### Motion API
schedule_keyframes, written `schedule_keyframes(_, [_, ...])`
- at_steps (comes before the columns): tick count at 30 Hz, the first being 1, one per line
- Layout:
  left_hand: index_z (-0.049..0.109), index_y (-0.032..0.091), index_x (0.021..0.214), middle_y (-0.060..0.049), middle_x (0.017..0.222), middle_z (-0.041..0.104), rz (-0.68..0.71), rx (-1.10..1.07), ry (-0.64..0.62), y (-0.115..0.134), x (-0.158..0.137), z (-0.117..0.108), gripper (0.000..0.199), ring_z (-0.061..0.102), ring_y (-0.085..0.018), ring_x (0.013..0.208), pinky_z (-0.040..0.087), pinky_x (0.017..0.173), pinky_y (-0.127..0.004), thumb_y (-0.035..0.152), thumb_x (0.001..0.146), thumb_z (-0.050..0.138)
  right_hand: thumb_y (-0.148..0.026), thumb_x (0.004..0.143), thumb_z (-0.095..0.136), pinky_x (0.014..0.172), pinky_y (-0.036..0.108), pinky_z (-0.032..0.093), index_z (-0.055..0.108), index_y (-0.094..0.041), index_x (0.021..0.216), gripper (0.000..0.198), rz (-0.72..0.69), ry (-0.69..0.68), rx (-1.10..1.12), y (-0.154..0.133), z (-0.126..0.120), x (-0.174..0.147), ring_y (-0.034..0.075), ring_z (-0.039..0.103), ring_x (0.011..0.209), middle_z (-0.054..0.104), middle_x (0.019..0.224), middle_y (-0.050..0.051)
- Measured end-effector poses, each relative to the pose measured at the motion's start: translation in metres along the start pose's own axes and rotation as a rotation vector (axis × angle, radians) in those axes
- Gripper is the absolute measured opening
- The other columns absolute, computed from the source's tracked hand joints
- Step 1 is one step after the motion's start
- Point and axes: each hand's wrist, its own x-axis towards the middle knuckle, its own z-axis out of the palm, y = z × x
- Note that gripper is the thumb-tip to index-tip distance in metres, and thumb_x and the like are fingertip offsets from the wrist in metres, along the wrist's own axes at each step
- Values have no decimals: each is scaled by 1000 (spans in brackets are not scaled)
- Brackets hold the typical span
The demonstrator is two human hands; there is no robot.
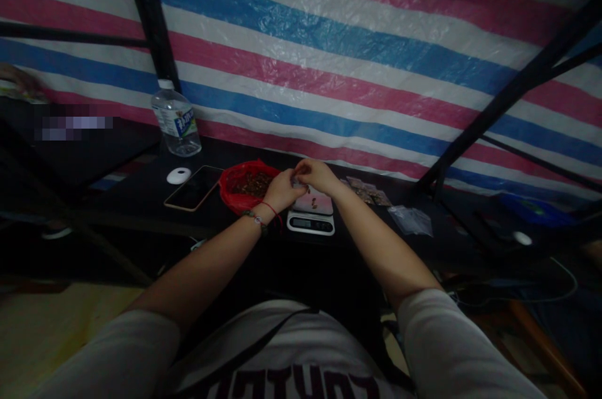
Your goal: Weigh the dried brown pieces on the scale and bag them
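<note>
Both hands, left hand (278, 191) and right hand (314, 174), pinch a small, light, crinkly clear plastic bag (297, 183) at its top edge above a white digital scale (311, 222) on the dark bench (141, 198)

A single head-worn camera looks forward and steeply down along the wearer's own forearms to a dark table (141, 198), with the chest filling the bottom edge. The work area sits small at mid-frame, at arm's reach, while a striped tarp (357, 54) fills the upper half.

shirt (301, 374) letters mirrored, maybe "CONTA", bottle label (181, 123) unreadable
</note>
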Motion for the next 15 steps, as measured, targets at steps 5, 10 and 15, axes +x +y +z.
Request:
schedule_keyframes(5, [61, 14, 96, -9, 89, 66, 2, -5, 8, -1, 0, 7, 38, 63, -23, 80, 46, 69, -30, 41, 70, 64, -13, 68, 63, 63, 21, 44, 65, -14, 85, 17, -17, -159, -161, -7, -11, 6, 11, 57, 67, 66, 80, 1])
schedule_keyframes(10, [62, 14, 94, -9, 89, 67, -42, -73, 22, 0, 2, 12, 36, 64, -23, 80, 47, 68, -30, 39, 69, 66, -4, 70, 50, 62, 21, 44, 65, -14, 87, 25, -20, -272, -196, -16, -19, 12, 12, 58, 67, 67, 83, 3])
schedule_keyframes(15, [62, 14, 92, -9, 86, 68, -68, -92, 38, -1, 3, 11, 37, 64, -23, 77, 47, 67, -30, 42, 68, 67, -2, 68, 50, 61, 19, 43, 65, -14, 83, 25, 2, -227, -226, -22, -19, 12, 11, 57, 66, 66, 79, 1])
